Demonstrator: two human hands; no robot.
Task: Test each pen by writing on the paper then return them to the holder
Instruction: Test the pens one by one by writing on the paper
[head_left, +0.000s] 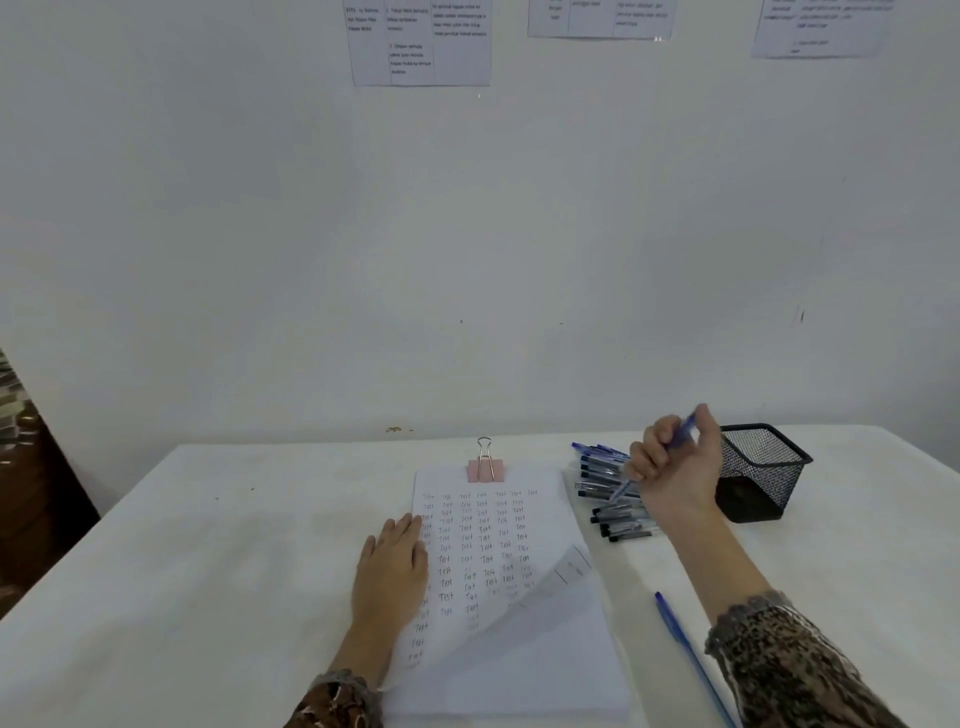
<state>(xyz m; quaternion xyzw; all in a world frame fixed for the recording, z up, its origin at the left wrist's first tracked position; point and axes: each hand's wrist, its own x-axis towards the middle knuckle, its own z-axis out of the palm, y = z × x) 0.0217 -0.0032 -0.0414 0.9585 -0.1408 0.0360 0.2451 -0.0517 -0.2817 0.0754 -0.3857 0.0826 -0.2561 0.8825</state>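
One pen (684, 430) in curled right hand (675, 470) beside holder (763, 470); left hand (392, 566) flat on paper (501, 530).

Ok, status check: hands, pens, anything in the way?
Left hand flat on paper. Right hand grips a pen beside the holder. Pile of pens between paper and holder; nothing blocks the holder's mouth.

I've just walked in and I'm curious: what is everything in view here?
Table: one, white, foreground.
Paper stack: one, white, centre, top sheet written over.
Binder clip: one, pink, paper's top edge.
Holder: one, black mesh, right.
Pen pile: many, blue and dark, between paper and holder.
Loose pen: one, blue, right of paper.
Wall sheets: three, white, top.
Left hand: one, flat on paper.
Right hand: one, holding a blue pen above the pile.
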